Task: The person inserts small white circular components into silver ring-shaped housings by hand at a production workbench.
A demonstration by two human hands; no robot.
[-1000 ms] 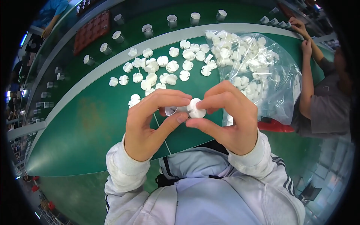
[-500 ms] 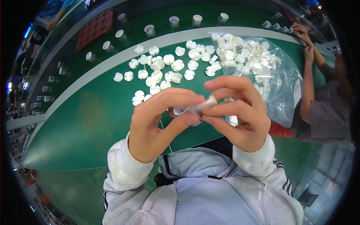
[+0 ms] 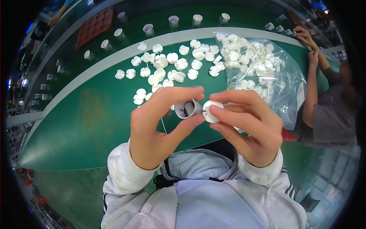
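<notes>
My left hand (image 3: 158,124) grips a small white cup (image 3: 184,110) between thumb and fingers. Its mouth is tilted so that dark pieces show inside. Close to its right side, my right hand (image 3: 251,124) pinches a round white notched disc (image 3: 212,111). Cup and disc are side by side above the table; I cannot tell whether they touch. Beyond my hands, many similar white discs (image 3: 160,73) lie loose on the green table (image 3: 76,129).
A clear plastic bag (image 3: 284,86) full of white discs lies at the right. Behind a pale rail (image 3: 87,72), several cups (image 3: 174,22) stand in a row on a green surface, near a red-brown tray (image 3: 95,28). At the right edge, another person's hands (image 3: 305,38) reach toward more cups.
My hands have drawn slightly apart. The cup's mouth now shows, and the disc in my right hand faces up beside it. The row of cups has shifted slightly left.
</notes>
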